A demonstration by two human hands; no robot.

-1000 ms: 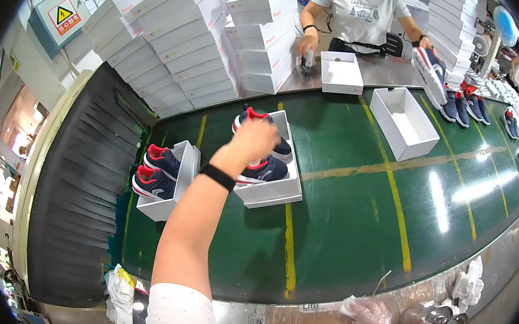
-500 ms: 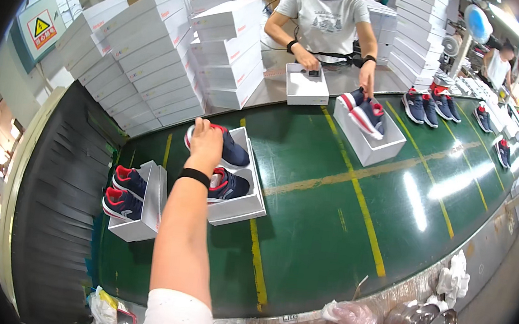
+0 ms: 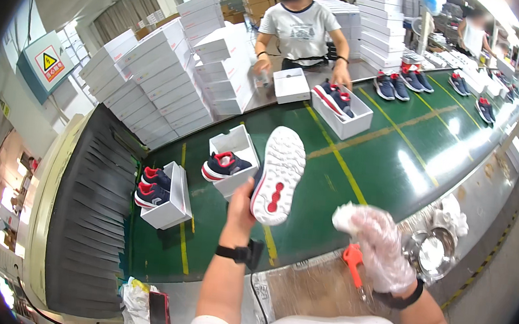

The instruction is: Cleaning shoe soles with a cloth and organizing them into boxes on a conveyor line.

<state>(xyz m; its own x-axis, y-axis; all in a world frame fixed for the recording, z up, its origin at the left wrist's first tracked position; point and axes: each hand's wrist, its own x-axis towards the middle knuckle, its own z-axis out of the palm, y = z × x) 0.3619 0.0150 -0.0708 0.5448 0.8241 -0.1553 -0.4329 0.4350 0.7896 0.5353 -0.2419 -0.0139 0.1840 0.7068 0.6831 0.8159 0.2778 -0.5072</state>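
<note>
My left hand [image 3: 241, 209] is closed around a navy sneaker [image 3: 278, 176], raised over the green belt with its white sole and red inset facing me. My right hand [image 3: 378, 239], in a clear plastic glove, is closed on a bunched white cloth [image 3: 346, 216], to the right of the sneaker and apart from it. Behind the raised sneaker, a white shoebox [image 3: 236, 141] holds one navy sneaker with red lining [image 3: 228, 165]. Further left, another white shoebox [image 3: 170, 213] has a pair of navy sneakers [image 3: 152, 194] in it.
Across the belt [image 3: 326, 181], a co-worker [image 3: 300, 31] touches sneakers in a shoebox [image 3: 350, 128]. Stacked white boxes [image 3: 162, 71] line the far side. Near me lie an orange-handled tool [image 3: 353, 258], metal bowls [image 3: 433, 250] and a phone [image 3: 159, 312]. A dark curtain [image 3: 86, 208] hangs left.
My left hand has lifted one sneaker out of the middle shoebox and brought it nearer, sole toward me. My gloved right hand has risen with the cloth. The co-worker's sneakers are lower in their box.
</note>
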